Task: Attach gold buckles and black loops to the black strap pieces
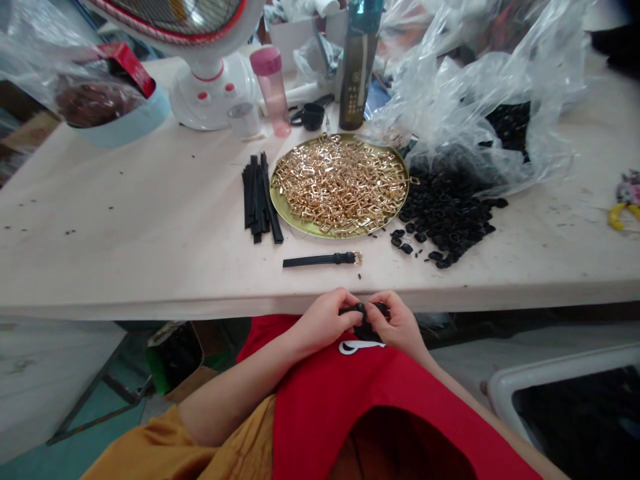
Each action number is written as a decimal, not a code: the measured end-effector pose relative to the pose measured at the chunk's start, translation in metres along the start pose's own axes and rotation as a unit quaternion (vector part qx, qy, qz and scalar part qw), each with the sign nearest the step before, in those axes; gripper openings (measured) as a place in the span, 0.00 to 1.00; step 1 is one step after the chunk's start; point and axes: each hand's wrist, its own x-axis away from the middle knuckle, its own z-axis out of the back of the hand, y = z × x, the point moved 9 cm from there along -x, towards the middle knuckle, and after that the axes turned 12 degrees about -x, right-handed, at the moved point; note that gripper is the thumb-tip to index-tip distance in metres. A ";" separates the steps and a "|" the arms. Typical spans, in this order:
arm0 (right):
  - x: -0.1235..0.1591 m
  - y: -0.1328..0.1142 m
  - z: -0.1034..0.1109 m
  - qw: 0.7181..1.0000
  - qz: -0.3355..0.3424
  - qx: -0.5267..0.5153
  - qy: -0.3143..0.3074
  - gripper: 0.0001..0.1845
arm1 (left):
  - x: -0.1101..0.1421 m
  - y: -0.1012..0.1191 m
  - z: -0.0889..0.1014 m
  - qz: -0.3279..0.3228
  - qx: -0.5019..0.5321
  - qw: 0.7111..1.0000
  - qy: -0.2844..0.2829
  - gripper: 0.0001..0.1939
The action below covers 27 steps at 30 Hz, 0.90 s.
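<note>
At the table's front edge, my left hand (332,316) and my right hand (398,328) are closed close together, fingertips pinching a black strap piece (369,329) between them. Its full shape is partly covered by the fingers. Just beyond the hands lies a black strap with a gold buckle (320,261) on one end. A round gold tray (293,223) heaped with small gold buckles (345,183) stands behind it. To the tray's left is a stack of flat black strips (257,200); to its right, a pile of small black looped pieces (453,217).
A white fan (213,100), a pink-lidded bottle (274,93), a dark bottle (357,73) and a small black cup (313,117) stand at the back. Clear plastic bags (480,80) spread over the right rear. A blue round container (125,123) is at left.
</note>
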 end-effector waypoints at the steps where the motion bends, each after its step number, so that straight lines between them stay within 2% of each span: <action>1: 0.001 0.002 -0.002 1.000 -0.007 -0.011 -0.009 0.12 | 0.000 -0.003 0.000 0.007 -0.009 1.000 -0.003 0.09; 4: 0.005 0.003 -0.009 0.997 -0.018 -0.040 -0.063 0.12 | 0.001 -0.015 -0.004 0.037 -0.004 0.998 -0.055 0.10; 7: 0.010 -0.004 -0.011 0.994 0.002 -0.033 -0.107 0.10 | 0.007 -0.018 -0.011 0.050 0.069 0.990 -0.115 0.12; 10: 0.014 -0.016 -0.010 0.990 0.065 0.011 -0.128 0.09 | 0.014 -0.015 -0.011 0.065 0.112 0.986 -0.104 0.12; 14: 0.022 -0.022 -0.013 0.980 0.110 0.039 -0.164 0.08 | 0.017 -0.002 -0.009 0.041 0.011 0.997 -0.066 0.09; 16: 0.026 -0.022 -0.012 0.978 0.115 0.036 -0.168 0.08 | 0.017 0.005 -0.008 0.005 -0.048 0.997 -0.056 0.09; 18: 0.028 -0.020 -0.009 0.980 0.117 0.033 -0.155 0.09 | 0.017 0.007 -0.009 -0.012 -0.066 0.996 -0.064 0.10; 22: 0.026 -0.018 -0.002 0.986 0.114 0.051 -0.107 0.11 | 0.022 -0.005 -0.021 0.030 -0.002 0.989 -0.148 0.12; 24: 0.024 -0.022 -0.004 0.983 0.128 0.069 -0.112 0.11 | 0.025 -0.006 -0.023 0.034 -0.001 0.985 -0.167 0.14; 27: 0.024 -0.028 -0.010 0.973 0.157 0.089 -0.144 0.10 | 0.026 0.001 -0.023 0.012 -0.032 0.986 -0.162 0.14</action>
